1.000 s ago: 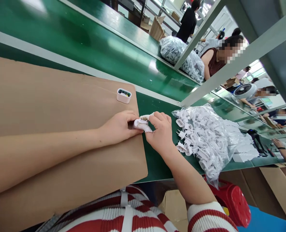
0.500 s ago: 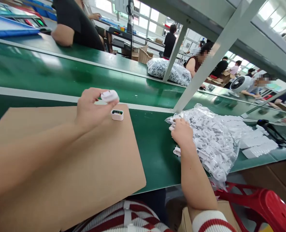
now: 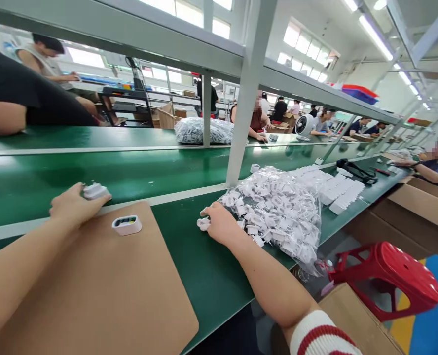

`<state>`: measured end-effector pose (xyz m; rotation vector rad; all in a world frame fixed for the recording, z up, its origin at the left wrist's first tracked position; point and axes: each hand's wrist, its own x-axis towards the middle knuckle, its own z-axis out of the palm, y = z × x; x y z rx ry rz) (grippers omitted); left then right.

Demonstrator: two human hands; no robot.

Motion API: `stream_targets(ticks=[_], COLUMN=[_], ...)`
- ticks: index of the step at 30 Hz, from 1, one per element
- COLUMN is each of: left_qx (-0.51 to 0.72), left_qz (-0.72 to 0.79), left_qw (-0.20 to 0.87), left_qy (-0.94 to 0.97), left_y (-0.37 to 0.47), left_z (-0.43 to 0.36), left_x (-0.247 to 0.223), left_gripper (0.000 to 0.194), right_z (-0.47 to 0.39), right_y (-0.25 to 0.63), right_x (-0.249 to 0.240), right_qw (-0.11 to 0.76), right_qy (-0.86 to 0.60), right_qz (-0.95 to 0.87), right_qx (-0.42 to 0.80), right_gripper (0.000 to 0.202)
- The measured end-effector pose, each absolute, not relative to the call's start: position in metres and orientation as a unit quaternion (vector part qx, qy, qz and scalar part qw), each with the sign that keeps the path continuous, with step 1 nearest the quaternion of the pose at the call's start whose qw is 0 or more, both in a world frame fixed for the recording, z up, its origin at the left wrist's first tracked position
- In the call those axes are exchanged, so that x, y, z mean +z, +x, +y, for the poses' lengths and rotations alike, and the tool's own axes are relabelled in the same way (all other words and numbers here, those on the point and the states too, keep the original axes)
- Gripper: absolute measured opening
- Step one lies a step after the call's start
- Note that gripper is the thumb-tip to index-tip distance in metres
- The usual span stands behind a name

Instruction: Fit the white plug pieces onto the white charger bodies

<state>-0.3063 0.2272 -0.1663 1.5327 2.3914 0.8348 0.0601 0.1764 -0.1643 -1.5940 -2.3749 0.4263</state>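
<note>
My left hand [image 3: 69, 207] is closed around a white plug charger [image 3: 96, 191] with pins on top, held above the near edge of the green belt. Below and to its right, an open white charger housing [image 3: 132, 228] stands on the brown cardboard sheet [image 3: 104, 291], dark and yellow parts showing inside. At the left side of a clear plastic bag, my right hand [image 3: 221, 224] pinches a small white plastic piece [image 3: 203, 224]. The bag [image 3: 278, 212] is full of similar white pieces, and some lie loose at its mouth.
White parts [image 3: 339, 192] lie in rows beyond the bag, near a black strap [image 3: 357, 170]. A grey post [image 3: 241, 123] rises from the bench beside the green belt [image 3: 160, 170]. A red stool [image 3: 404, 271] stands at right. Several people sit around the line.
The view has swung to the right. My right hand has drawn a white piece away from the bag, toward the left. My left hand still holds the charger, and the housing stays on the cardboard.
</note>
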Motion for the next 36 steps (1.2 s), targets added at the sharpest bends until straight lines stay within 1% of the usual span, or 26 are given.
stream_targets(ticks=[2,3,4,6,8,10,12,14,15,18,21,23,25,27,29,31,33,34,36], left_qx=[0.3,0.321,0.345,0.373,0.357,0.322,0.312,0.343,0.36,0.39,0.396,0.403,0.397,0.383,0.372,0.373,0.381,0.386,0.395], left_qz=[0.805,0.792,0.771,0.714,0.664,0.655,0.665,0.651,0.635,0.597,0.597,0.585,0.543,0.492,0.461,0.447,0.437,0.432,0.427], left_qw=[0.063,0.074,0.108,0.209,0.303,0.347,0.352,0.332,0.323,0.285,0.279,0.318,0.354,0.356,0.339,0.329,0.33,0.331,0.326], left_qy=[0.508,0.513,0.524,0.554,0.583,0.589,0.58,0.591,0.602,0.641,0.64,0.628,0.649,0.696,0.731,0.743,0.745,0.745,0.745], left_y=[-0.304,-0.302,-0.301,-0.297,-0.29,-0.276,-0.257,-0.237,-0.229,-0.214,-0.211,-0.212,-0.212,-0.211,-0.211,-0.211,-0.211,-0.211,-0.211], left_z=[0.217,0.209,0.199,0.179,0.16,0.145,0.134,0.128,0.127,0.124,0.12,0.116,0.113,0.111,0.111,0.112,0.115,0.116,0.117], left_x=[-0.166,-0.168,-0.172,-0.183,-0.193,-0.2,-0.202,-0.203,-0.204,-0.209,-0.212,-0.211,-0.207,-0.204,-0.202,-0.203,-0.206,-0.208,-0.21], left_gripper=[0.078,0.078,0.074,0.066,0.071,0.077,0.072,0.069,0.068,0.064,0.063,0.061,0.055,0.047,0.042,0.04,0.035,0.032,0.03], right_z=[0.176,0.176,0.176,0.178,0.181,0.184,0.185,0.185,0.184,0.181,0.178,0.177,0.176,0.174,0.17,0.162,0.152,0.147,0.14], right_y=[0.058,0.057,0.056,0.053,0.05,0.046,0.043,0.041,0.04,0.039,0.037,0.035,0.033,0.032,0.032,0.032,0.031,0.03,0.026], right_x=[-0.167,-0.169,-0.17,-0.173,-0.176,-0.177,-0.177,-0.173,-0.171,-0.164,-0.163,-0.167,-0.172,-0.177,-0.177,-0.174,-0.167,-0.164,-0.16], right_qw=[0.126,0.125,0.127,0.156,0.22,0.294,0.343,0.359,0.358,0.335,0.319,0.315,0.315,0.324,0.342,0.341,0.316,0.305,0.294], right_qy=[-0.537,-0.534,-0.529,-0.52,-0.516,-0.502,-0.474,-0.437,-0.421,-0.39,-0.383,-0.388,-0.404,-0.418,-0.419,-0.392,-0.341,-0.319,-0.298], right_qz=[-0.815,-0.817,-0.819,-0.812,-0.774,-0.704,-0.622,-0.549,-0.519,-0.461,-0.448,-0.469,-0.501,-0.55,-0.639,-0.756,-0.848,-0.874,-0.897], right_qx=[0.177,0.179,0.181,0.216,0.294,0.407,0.52,0.616,0.652,0.724,0.742,0.728,0.697,0.646,0.547,0.398,0.256,0.205,0.145], right_gripper=[0.029,0.026,0.024,0.021,0.019,0.024,0.026,0.025,0.028,0.04,0.043,0.051,0.056,0.053,0.045,0.037,0.038,0.04,0.042])
